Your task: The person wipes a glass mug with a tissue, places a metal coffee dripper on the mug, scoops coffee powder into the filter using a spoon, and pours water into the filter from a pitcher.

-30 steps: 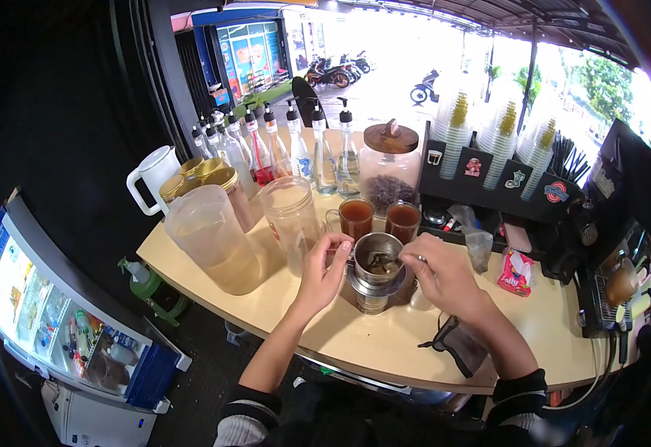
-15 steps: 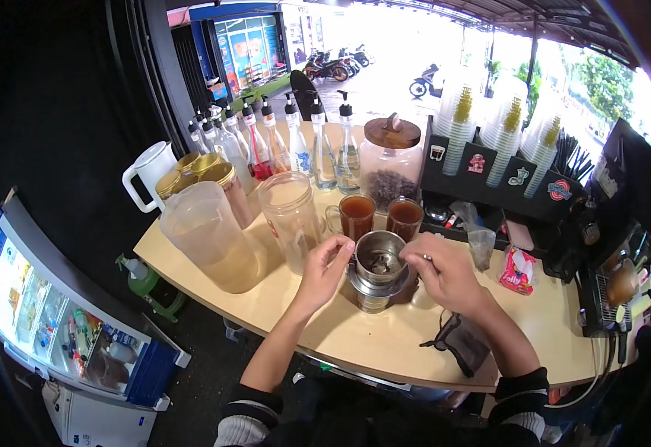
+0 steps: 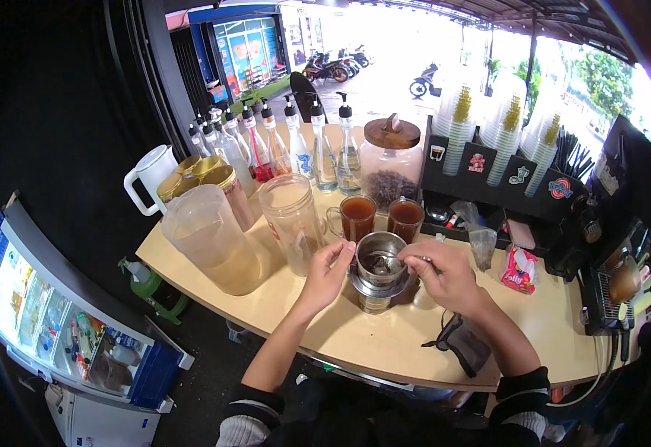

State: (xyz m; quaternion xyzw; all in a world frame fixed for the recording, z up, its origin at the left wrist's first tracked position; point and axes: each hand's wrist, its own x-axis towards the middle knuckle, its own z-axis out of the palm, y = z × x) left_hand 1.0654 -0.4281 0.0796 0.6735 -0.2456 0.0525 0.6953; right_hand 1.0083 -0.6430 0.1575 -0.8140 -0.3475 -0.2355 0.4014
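A metal drip filter (image 3: 378, 274) with dark wet contents stands on a glass near the counter's middle. My left hand (image 3: 328, 276) pinches the filter's left side, at its small handle. On the right, my right hand (image 3: 442, 273) is closed on the end of a thin metal spoon, whose tip is inside the filter. Two glass mugs of reddish-brown drink, a left one (image 3: 357, 216) and a right one (image 3: 405, 218), stand just behind the filter. A clear empty jar (image 3: 290, 223) is to the left of my left hand.
A large plastic pitcher (image 3: 214, 242), a white jug (image 3: 153, 179) and several pump bottles (image 3: 325, 160) stand left and behind. A wooden-lidded jar (image 3: 390, 164) stands behind the mugs. Rightward are a black cup rack (image 3: 489, 175), a pink packet (image 3: 519, 270) and a black mesh pouch (image 3: 463, 346).
My right hand has shifted slightly with the spoon, and the contents in the filter look moved around. My left hand has stayed at the filter's side.
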